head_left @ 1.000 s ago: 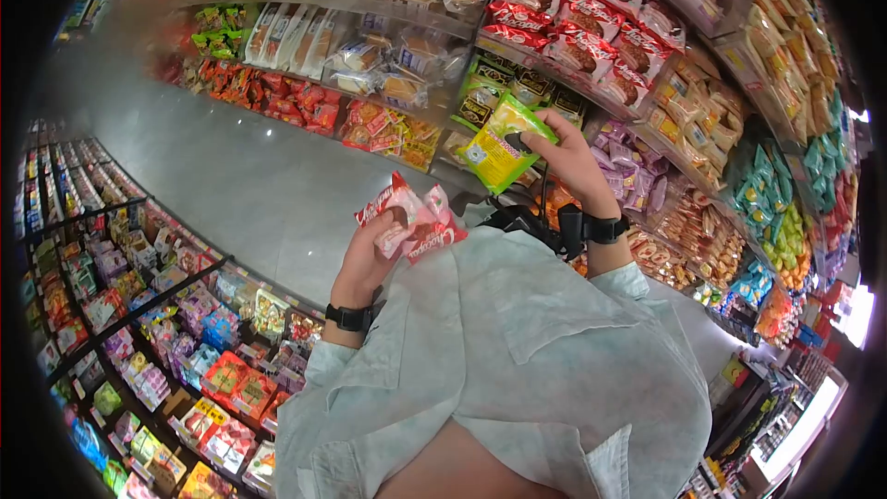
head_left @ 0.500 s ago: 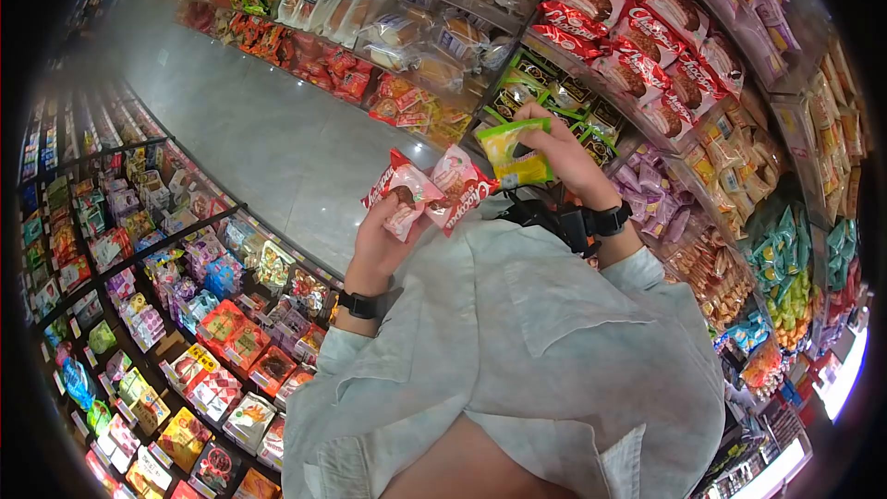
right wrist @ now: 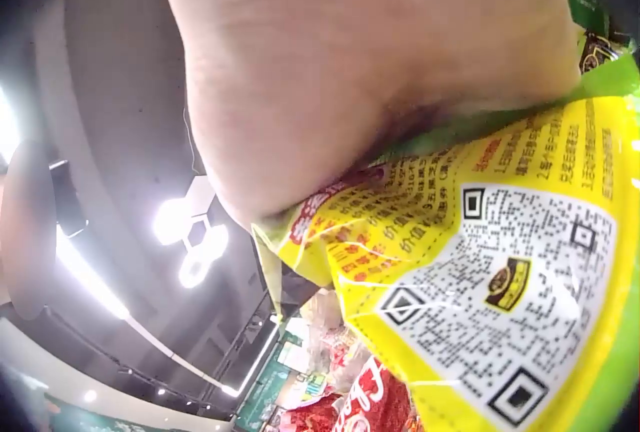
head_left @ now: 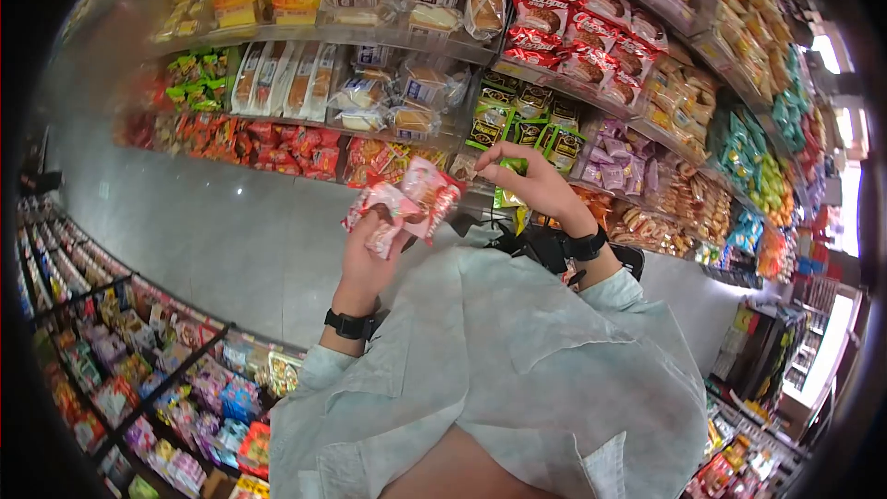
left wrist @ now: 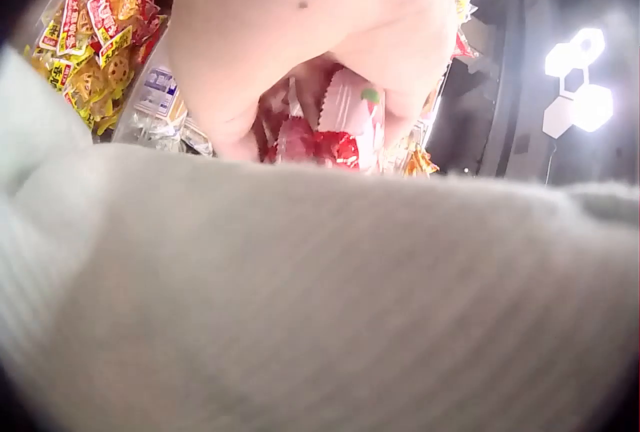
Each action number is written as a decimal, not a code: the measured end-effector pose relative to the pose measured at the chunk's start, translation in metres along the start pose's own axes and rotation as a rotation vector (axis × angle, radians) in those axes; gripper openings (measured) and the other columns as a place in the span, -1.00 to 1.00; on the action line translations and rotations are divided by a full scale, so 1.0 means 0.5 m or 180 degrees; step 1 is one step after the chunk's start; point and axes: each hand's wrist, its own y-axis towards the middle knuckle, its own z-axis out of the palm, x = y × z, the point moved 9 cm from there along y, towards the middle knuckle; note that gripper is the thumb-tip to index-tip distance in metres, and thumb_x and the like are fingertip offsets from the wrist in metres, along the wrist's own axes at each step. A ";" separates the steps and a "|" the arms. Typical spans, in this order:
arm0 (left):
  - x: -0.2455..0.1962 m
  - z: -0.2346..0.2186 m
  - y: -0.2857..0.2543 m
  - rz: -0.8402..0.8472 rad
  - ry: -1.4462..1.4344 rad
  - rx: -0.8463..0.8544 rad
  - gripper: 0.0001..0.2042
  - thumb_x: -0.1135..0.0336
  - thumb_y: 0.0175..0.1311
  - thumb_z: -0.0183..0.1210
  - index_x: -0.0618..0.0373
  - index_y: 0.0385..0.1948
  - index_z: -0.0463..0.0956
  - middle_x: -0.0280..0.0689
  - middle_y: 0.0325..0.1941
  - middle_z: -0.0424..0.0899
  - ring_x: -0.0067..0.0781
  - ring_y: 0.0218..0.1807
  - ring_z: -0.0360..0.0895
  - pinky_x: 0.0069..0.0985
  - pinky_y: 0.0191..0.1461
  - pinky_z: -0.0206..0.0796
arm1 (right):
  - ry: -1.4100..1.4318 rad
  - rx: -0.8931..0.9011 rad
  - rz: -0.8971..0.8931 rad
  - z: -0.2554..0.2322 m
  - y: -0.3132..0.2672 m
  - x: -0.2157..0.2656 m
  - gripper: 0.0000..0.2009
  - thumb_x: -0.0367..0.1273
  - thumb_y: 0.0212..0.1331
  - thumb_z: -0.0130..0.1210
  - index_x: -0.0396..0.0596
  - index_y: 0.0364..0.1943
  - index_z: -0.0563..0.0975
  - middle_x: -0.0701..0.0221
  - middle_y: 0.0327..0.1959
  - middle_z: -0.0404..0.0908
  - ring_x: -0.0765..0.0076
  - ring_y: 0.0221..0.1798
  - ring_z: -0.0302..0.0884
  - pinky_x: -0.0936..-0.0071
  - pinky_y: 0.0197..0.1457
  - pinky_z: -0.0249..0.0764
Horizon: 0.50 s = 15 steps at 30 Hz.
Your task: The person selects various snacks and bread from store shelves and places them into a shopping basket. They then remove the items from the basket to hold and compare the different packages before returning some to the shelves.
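Observation:
My left hand grips two small pink-and-red snack packets marked Chocopai, held out in front of the shirt and fanned apart. In the left wrist view part of a pink wrapper shows between the fingers, above a blurred sleeve. My right hand pinches a green-and-yellow snack packet, which hangs mostly hidden under the palm in the head view. The right wrist view shows its yellow side, with a large QR code and red print. This hand is close before a shelf bin of green-and-black packets.
Red Chocopai packs fill a shelf above the right hand. Wrapped breads and red snack bags line shelves at the back left. Purple packets lie to the right. Grey floor separates these shelves from a lower-left display.
The green-and-yellow packet has turned from facing up to hanging under my right hand. My left hand keeps its two packets, now spread wider than a second ago. The head view has shifted.

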 end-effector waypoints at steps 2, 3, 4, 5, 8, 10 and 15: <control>-0.044 0.027 0.003 0.0084 0.0035 -0.0282 -0.68 0.22 0.54 0.03 0.14 0.18 0.48 -0.25 0.13 0.67 -0.22 0.30 0.57 -0.13 0.50 0.33 | -0.0123 -0.0086 -0.0008 0.032 -0.015 0.022 -0.74 -0.23 0.39 0.25 -0.13 -0.05 0.64 0.45 -0.08 0.70 0.52 0.04 0.58 0.46 0.20 0.46; -0.059 0.037 0.006 0.0086 0.0052 -0.0366 -0.69 0.21 0.54 0.03 0.12 0.17 0.50 -0.25 0.14 0.67 -0.22 0.30 0.57 -0.12 0.49 0.32 | -0.0125 -0.0098 0.0028 0.053 -0.020 0.019 -0.73 -0.22 0.38 0.25 -0.13 -0.04 0.64 0.41 -0.07 0.71 0.48 0.04 0.59 0.43 0.22 0.46; -0.072 0.036 0.007 0.0087 0.0073 -0.0454 -0.70 0.20 0.54 0.03 0.10 0.16 0.51 -0.25 0.15 0.68 -0.21 0.29 0.57 -0.11 0.49 0.30 | -0.0204 -0.0130 0.0024 0.071 -0.026 0.023 -0.72 -0.22 0.37 0.26 -0.13 -0.04 0.64 0.39 -0.07 0.71 0.45 0.04 0.60 0.42 0.22 0.46; -0.071 0.023 0.010 -0.0007 0.0033 -0.0292 -0.66 0.20 0.54 0.03 0.11 0.23 0.48 -0.22 0.23 0.65 -0.20 0.33 0.55 -0.12 0.52 0.29 | -0.0279 -0.0159 0.0026 0.092 -0.033 0.030 -0.72 -0.22 0.37 0.26 -0.13 -0.03 0.64 0.37 -0.07 0.72 0.43 0.04 0.61 0.41 0.22 0.46; -0.039 0.003 0.020 -0.0346 0.0036 -0.0141 -0.68 0.22 0.54 0.06 0.13 0.20 0.50 -0.23 0.19 0.67 -0.22 0.29 0.59 -0.15 0.49 0.35 | -0.0237 -0.0349 0.0156 0.134 -0.052 0.037 -0.72 -0.22 0.34 0.29 -0.15 -0.08 0.63 0.31 -0.09 0.73 0.38 0.03 0.62 0.36 0.21 0.47; -0.017 0.027 0.020 -0.0548 0.0154 0.0052 -0.70 0.31 0.51 0.11 0.17 0.18 0.52 -0.23 0.15 0.70 -0.26 0.21 0.64 -0.19 0.43 0.42 | -0.0333 -0.0428 0.0290 0.142 -0.070 0.052 -0.73 -0.23 0.33 0.30 -0.15 -0.12 0.63 0.31 -0.10 0.73 0.37 0.03 0.62 0.36 0.20 0.47; 0.017 0.081 0.025 -0.0729 0.0408 0.0238 -0.66 0.41 0.48 0.13 0.23 0.23 0.49 -0.19 0.17 0.68 -0.25 0.20 0.65 -0.21 0.38 0.46 | -0.0015 -0.1074 0.0101 0.094 -0.102 0.042 -0.67 -0.27 0.28 0.35 -0.15 0.02 0.59 0.43 -0.03 0.64 0.46 0.12 0.55 0.40 0.28 0.43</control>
